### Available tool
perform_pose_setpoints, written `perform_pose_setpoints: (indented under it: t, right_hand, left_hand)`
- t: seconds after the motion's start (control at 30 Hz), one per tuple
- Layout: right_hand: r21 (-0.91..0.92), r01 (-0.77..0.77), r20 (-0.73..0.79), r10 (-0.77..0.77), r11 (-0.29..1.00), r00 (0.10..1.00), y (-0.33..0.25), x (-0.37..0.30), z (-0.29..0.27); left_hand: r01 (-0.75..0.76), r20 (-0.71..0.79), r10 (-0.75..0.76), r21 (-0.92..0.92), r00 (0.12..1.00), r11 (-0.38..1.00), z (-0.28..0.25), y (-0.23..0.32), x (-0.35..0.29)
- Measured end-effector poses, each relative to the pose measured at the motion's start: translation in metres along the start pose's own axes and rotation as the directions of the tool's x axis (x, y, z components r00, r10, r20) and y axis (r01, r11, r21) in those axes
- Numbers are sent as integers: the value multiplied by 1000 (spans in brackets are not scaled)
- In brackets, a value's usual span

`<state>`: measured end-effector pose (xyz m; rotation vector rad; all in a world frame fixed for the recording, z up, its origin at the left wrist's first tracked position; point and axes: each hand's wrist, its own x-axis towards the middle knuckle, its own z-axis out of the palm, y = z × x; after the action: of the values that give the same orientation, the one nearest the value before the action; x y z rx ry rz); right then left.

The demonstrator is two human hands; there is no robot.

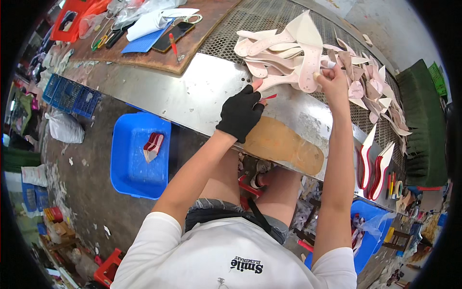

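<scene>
My left hand point(240, 111), in a black fingerless glove, is closed over the metal table edge. A small red pointed thing point(271, 97) sticks out between its fingers, its kind unclear. The index fingertip touches the end of a pale pink strip in the pile. My right hand point(333, 83), with a white wrap on one finger, pinches a pale pink shoe-upper piece point(310, 60) with small holes along it. That piece stands over a pile of similar pale pieces point(274, 57). More cut pieces point(373, 89) lie loosely heaped right of my right hand.
A brown sole-shaped board point(284, 144) lies at the table's front edge. Red-edged white pieces point(380, 171) rest at the right. A blue tub point(139, 178) stands below left, with red pieces inside. A red-handled pointed tool point(173, 45) and phone point(175, 36) sit on the wooden board.
</scene>
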<state>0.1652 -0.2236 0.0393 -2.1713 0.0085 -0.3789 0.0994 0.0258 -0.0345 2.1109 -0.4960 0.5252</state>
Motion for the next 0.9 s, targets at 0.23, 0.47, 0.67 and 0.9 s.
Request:
perform_pose_setpoints:
  t: [0.23,0.47,0.67,0.9]
  right_hand:
    - [604,-304,89,316,737,944,21,-12,6]
    - [675,111,-181,19,729,983,-3,-21,-76]
    - [383,-216,308,96,898,946,34,-113,-75]
    - [-171,6,237,35,985,971,16,-160,-25]
  left_hand:
    - [-31,136,15,120,991,992,13,-20,1]
    - [-76,39,74,71,997,995,10,-33,6]
    - [216,7,-238,-446,971,869,-50,43,-24]
    - [826,842,-19,-524,539,206,-56,75,-61]
